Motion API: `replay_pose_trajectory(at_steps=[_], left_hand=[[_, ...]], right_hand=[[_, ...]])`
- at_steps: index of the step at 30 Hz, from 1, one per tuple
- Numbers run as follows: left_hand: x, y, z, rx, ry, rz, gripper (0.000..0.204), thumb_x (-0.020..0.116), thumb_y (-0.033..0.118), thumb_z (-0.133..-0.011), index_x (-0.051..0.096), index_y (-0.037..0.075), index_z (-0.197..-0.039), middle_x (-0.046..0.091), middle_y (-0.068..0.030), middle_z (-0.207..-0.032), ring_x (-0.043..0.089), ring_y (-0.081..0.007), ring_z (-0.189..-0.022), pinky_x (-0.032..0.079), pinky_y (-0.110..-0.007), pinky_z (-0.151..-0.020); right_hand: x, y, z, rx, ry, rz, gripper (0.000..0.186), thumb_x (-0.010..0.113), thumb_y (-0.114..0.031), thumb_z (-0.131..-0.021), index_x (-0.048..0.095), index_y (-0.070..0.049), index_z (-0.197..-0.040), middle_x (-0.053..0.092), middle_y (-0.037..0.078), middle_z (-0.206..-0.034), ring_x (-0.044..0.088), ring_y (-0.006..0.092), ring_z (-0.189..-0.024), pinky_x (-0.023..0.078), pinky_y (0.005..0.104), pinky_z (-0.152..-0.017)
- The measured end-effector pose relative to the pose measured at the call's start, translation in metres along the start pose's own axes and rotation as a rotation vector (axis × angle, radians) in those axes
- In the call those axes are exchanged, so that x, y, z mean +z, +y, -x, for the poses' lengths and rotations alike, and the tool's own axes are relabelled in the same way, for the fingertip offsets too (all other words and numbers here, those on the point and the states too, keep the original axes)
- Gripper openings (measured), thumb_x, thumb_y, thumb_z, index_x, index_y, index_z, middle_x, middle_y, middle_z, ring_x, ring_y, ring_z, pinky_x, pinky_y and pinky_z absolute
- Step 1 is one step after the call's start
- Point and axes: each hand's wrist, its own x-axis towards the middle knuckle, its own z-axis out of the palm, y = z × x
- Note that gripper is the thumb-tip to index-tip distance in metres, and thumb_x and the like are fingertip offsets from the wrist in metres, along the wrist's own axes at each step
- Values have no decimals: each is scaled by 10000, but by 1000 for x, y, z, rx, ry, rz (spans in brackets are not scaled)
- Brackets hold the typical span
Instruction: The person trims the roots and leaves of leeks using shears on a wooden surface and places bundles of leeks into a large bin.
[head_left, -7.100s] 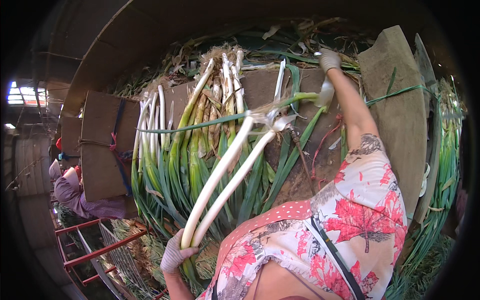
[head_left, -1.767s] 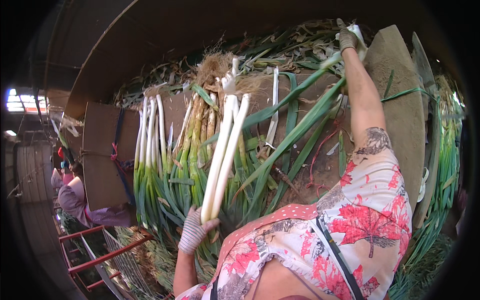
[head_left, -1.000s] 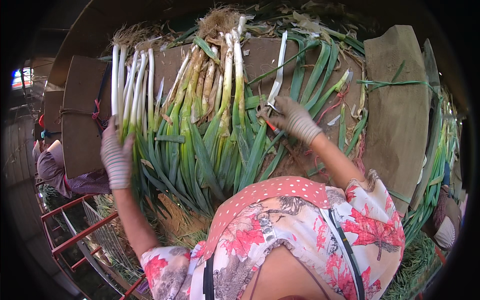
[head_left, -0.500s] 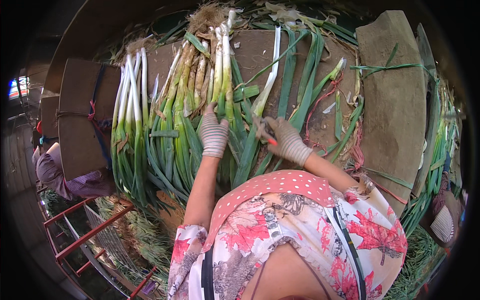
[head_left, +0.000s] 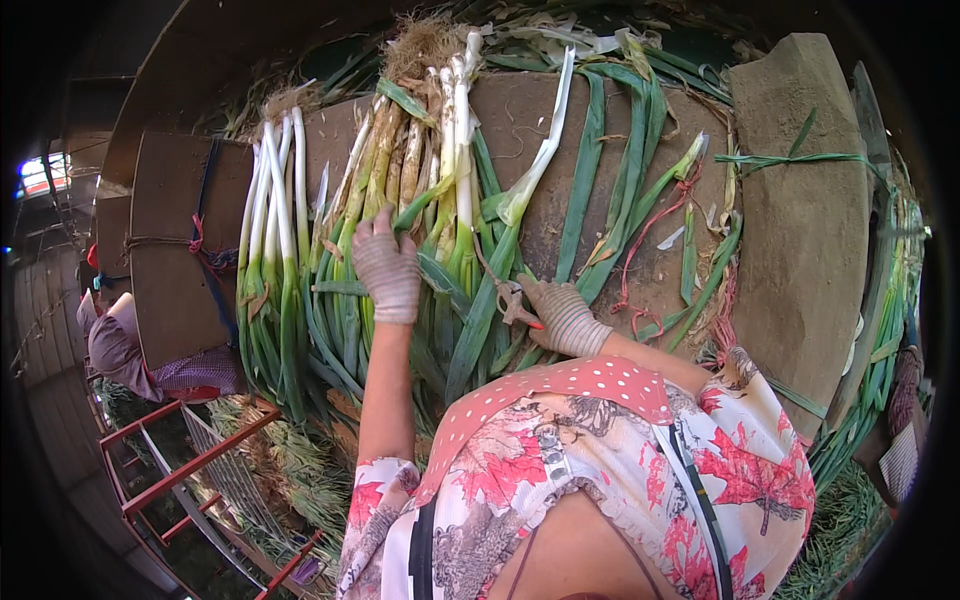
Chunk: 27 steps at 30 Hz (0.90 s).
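Brown board made up the largest surface: a flat work table [head_left: 600, 130] with cardboard slabs [head_left: 170, 250] tied on at the left and another slab [head_left: 800, 210] leaning at the right. Across it lay the green onions [head_left: 440, 200], roots pointing away from the person, white stems in the middle, green leaves trailing back toward the body. A cleaner separate bunch [head_left: 275, 250] sat just to the left of the main pile.

About a second before, the left arm had been stretched far out over that left bunch and the right hand had worked higher up the board. By this moment both had drawn in to the main pile, which suggested the sorting had shifted from the finished bunch to the untrimmed stalks.

The gloved left hand [head_left: 387, 270] lay palm-down on the stems, fingers spread and pressing them flat. The gloved right hand [head_left: 560, 315] was curled closed around a small tool with a red tip [head_left: 520, 305], close against the leaves of a single long stalk [head_left: 530, 170]. Red ties [head_left: 650, 240] lay loose nearby.
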Motion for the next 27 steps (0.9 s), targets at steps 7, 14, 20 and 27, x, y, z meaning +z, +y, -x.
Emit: replay_pose_trajectory(at_steps=[7,14,20,27], left_hand=[[38,51,61,135,-245,356,551,622,13,-834,499,17,-1371,578,-259,-1285,556,-419,-1194,446,-464,-1046],[60,65,46,55,-348,120,613,651,94,-803,461,-49,-1368,619,-236,-1149,614,-393,-1013,506,-477,-888],[74,65,26,-127,-496,162,482,699,242,-824,556,21,-1227,676,-209,-956,663,-400,-863,521,-506,-803],[-32,6,-30,-595,-587,1207,436,702,129,-773,604,0,-1177,670,-90,-901,640,-169,-764,527,-322,-759]], right_hand=[[-60,21,-100,119,289,-23,647,725,-258,-785,414,-39,-1308,658,193,-1102,666,379,-1011,527,490,-871],[-160,59,-208,124,464,-46,492,713,-290,-761,541,-24,-1138,692,216,-1066,683,359,-997,548,445,-853],[-130,69,-173,-26,298,-92,595,736,-284,-740,532,-69,-1257,704,200,-1022,684,385,-958,542,444,-859],[-64,41,-45,-153,196,-446,749,740,-245,-702,487,-132,-1398,677,219,-1115,650,421,-1005,524,453,-878]])
